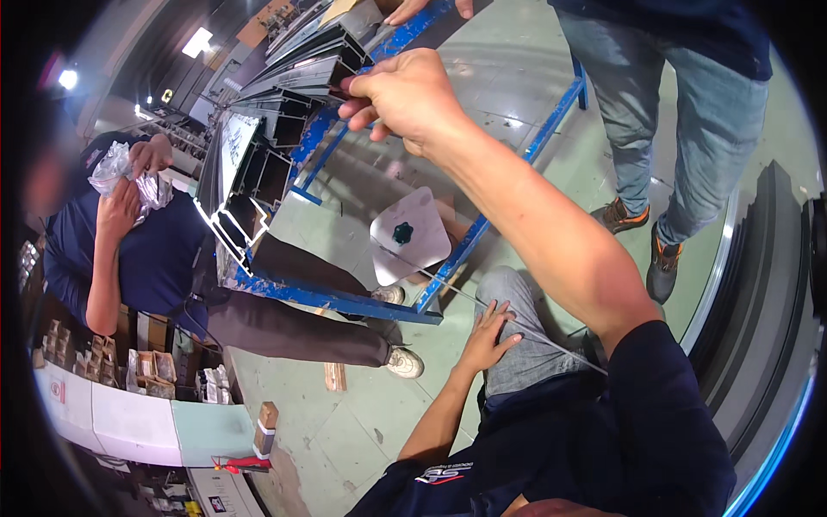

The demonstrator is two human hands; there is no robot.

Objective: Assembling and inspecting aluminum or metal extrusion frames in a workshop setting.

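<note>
My right hand reaches out to the cut ends of a stack of long dark metal profiles. Its thumb and forefinger are pinched together beside one profile end; what they grip, if anything, is too small to make out. On my bent knee lies my left hand, fingers spread flat over the grey jeans. A thin grey strip runs across that knee, close by the left fingertips. Its far end reaches a white plate with a dark green knob in the middle.
A chipped blue metal frame carries the profiles. At left, a person holds crumpled silvery wrapping. Another person in jeans stands at right; a co-worker's hand shows at the top. Dark profiles stand far right.
</note>
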